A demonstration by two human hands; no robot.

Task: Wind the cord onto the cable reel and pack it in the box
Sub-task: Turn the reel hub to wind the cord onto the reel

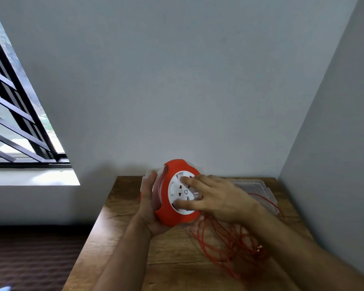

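Note:
A red cable reel (170, 215) with a white socket face is held upright above the wooden table (124, 206). My left hand (148, 204) cups its left side and underside. My right hand (214, 198) rests on the white face, fingers hooked into its hub. Loose red cord (225, 244) lies in tangled loops on the table below my right forearm, with its plug (260, 249) at the right. A clear plastic box (259, 187) sits at the back right, partly hidden by my right hand.
The table stands in a corner, with grey walls close behind and to the right. A barred window (19, 127) is at the left. Dark floor lies left of the table.

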